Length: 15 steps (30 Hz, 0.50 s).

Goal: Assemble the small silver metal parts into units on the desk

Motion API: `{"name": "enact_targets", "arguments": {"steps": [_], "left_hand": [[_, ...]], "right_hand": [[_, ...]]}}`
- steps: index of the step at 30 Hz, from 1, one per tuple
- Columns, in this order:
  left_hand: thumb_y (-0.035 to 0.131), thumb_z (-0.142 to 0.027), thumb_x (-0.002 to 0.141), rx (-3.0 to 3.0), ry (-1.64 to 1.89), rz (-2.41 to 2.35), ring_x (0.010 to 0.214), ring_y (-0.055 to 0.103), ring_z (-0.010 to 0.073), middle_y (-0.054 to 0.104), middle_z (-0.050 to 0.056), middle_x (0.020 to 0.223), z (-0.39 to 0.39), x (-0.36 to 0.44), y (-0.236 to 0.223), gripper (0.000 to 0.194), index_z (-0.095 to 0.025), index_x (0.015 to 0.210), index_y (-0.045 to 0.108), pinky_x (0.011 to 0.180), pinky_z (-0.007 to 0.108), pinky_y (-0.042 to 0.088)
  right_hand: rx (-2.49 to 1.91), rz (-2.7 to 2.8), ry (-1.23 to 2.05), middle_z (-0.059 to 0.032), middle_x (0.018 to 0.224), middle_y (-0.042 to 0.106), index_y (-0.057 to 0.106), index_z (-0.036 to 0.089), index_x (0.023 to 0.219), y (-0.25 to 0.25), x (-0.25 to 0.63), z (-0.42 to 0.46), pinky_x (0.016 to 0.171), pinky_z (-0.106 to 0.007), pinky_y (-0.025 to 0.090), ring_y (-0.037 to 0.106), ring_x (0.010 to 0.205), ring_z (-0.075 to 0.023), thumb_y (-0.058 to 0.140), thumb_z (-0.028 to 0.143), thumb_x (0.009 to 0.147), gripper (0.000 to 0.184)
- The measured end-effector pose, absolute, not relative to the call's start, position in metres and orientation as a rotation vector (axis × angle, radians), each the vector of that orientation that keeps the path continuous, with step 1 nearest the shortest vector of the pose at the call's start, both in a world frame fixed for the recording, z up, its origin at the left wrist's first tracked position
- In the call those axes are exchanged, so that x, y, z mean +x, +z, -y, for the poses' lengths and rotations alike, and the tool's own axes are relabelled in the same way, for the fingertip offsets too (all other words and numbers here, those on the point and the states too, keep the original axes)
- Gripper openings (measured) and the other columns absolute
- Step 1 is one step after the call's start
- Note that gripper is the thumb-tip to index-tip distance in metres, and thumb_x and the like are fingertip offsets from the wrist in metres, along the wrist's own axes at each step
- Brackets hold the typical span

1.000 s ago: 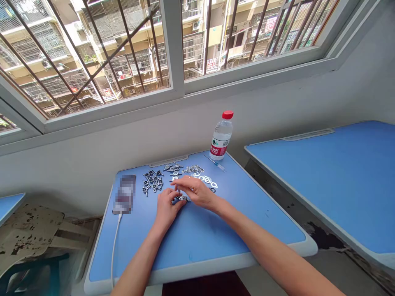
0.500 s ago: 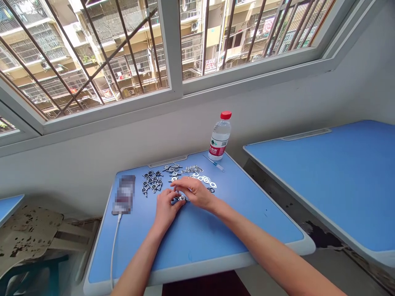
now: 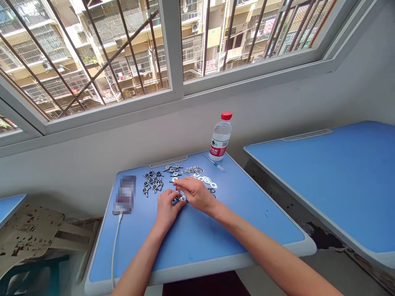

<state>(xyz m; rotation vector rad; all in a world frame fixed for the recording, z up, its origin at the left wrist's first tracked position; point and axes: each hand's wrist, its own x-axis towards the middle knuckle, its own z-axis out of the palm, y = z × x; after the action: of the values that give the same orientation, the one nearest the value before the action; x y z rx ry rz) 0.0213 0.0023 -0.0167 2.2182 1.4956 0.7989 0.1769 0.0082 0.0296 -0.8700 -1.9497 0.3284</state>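
Note:
My left hand [image 3: 166, 204] is closed on a small silvery metal part [image 3: 183, 198], which it holds down against the blue table [image 3: 216, 238]. Above that part, my right hand [image 3: 197, 194] is bent over with thumb and fingertips pinched together; whatever is between them is mostly hidden. Dark round metal pieces with stems [image 3: 152, 181] lie in a group to the left of my hands. Behind them are more silvery pieces [image 3: 173, 167] and a cluster of small metal links [image 3: 194, 169]. Flat white oval plates [image 3: 208, 181] and small black rings [image 3: 211, 190] lie beyond my right hand.
A water bottle with a red cap [image 3: 221, 137] stands at the back right, beside a thin tool with a blue handle [image 3: 218, 165]. At left lies a blurred-out phone [image 3: 124, 195] with a white cable [image 3: 115, 246]. A second blue table [image 3: 333, 172] stands to the right.
Both hands stay in nearly the same place over the metal part. The right fingertips shift very slightly; the loose parts have not moved. The camera view wobbles a little.

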Motion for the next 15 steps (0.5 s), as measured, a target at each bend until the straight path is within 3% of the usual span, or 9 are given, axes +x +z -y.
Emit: {"name": "enact_targets", "arguments": {"steps": [9,15], "left_hand": [[0.071,-0.024,0.079,2.228,0.822,-1.475,0.081,0.059,0.0181,0.065,0.000,0.083,-0.004,0.021,-0.018,0.004,-0.022,0.080,0.069,0.072,0.030,0.038],[0.069,-0.021,0.077,2.215,0.843,-1.483,0.083,0.061,0.0189,0.065,0.001,0.084,-0.001,0.022,-0.013,0.005,-0.022,0.083,0.070,0.078,0.032,0.040]], "right_hand": [[-0.896,1.916,0.311,-0.0031,0.075,0.070,0.066,0.020,0.090,0.028,0.176,-0.007,0.066,-0.028,0.047,0.058,0.067,-0.0157,0.045,0.009,0.088,0.024],[-0.937,1.797,0.438,-0.0023,0.078,0.072,0.066,0.022,0.097,0.028,0.190,-0.013,0.075,-0.031,0.050,0.064,0.076,-0.0179,0.050,0.015,0.090,0.019]]}}
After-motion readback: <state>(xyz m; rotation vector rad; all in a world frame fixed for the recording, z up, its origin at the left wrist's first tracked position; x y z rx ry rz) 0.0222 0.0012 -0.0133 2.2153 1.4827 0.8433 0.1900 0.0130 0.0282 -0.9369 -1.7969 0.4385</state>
